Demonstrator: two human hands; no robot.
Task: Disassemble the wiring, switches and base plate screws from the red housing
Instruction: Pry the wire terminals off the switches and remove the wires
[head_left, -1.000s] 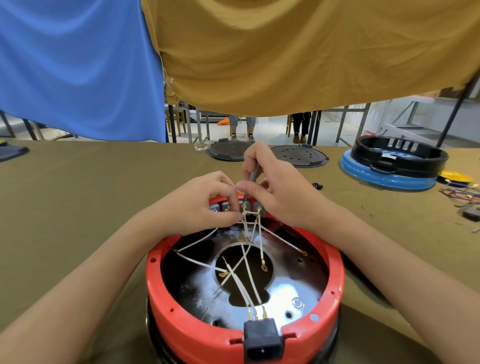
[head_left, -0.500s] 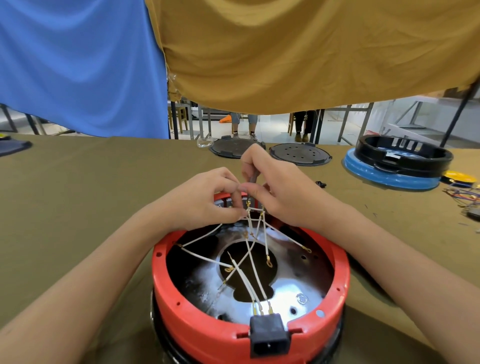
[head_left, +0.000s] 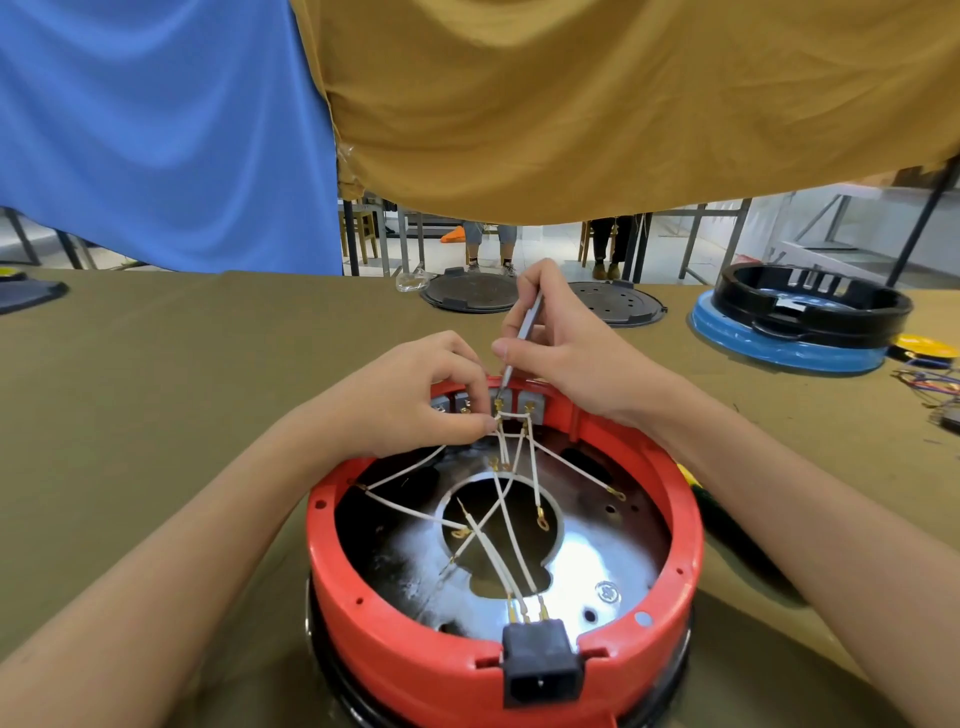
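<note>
The round red housing (head_left: 415, 665) stands open side up in front of me, with a shiny metal base plate (head_left: 597, 566) inside. White wires (head_left: 511, 540) with brass terminals cross over the plate's centre hole. A black power socket (head_left: 540, 670) sits in the near rim. Grey switches (head_left: 530, 402) line the far rim. My left hand (head_left: 415, 400) pinches a white wire beside the switches. My right hand (head_left: 571, 343) grips a thin grey metal tool (head_left: 522, 335), its tip down at a switch terminal.
Two black round plates (head_left: 467, 293) lie at the table's far edge. A black ring on a blue base (head_left: 789, 343) stands far right, with a yellow part and loose coloured wires (head_left: 930, 379) beside it. Blue and mustard cloths hang above. Olive cloth covers the table.
My right hand has lifted and tilted the grey tool, so more of its shaft shows above my fingers. My left hand keeps its pinch on the wire. The view has shifted slightly.
</note>
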